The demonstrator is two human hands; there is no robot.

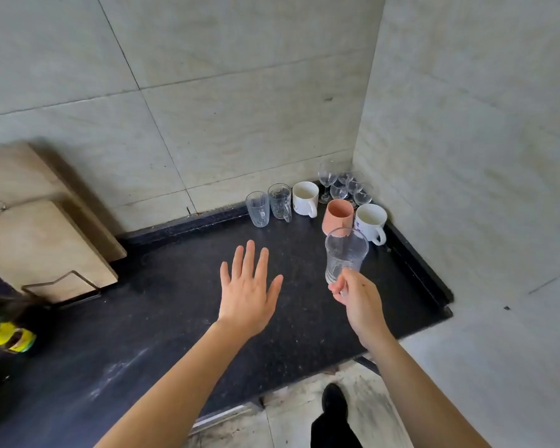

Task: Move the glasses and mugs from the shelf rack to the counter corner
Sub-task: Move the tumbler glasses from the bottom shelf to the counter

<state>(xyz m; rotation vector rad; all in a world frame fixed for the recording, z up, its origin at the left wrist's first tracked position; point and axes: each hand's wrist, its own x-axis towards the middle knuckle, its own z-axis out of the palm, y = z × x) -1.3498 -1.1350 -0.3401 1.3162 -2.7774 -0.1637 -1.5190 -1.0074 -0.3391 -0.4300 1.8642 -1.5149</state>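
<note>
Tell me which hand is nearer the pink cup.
Right. The right hand, holding a clear glass, is just below the pink cup; the open left hand hovers farther left.

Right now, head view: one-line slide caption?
Right hand carries a clear tumbler toward the mugs and glasses in the counter corner; left hand open, empty.

Soft, even daylight; no hard glare. Faint shadows on the dark counter (pixel 162 318) under the arms. Tile lines bow toward the upper corners (wide-angle distortion). Lower left of frame smeared and out of focus; centre fairly sharp, slight overall softness.
</note>
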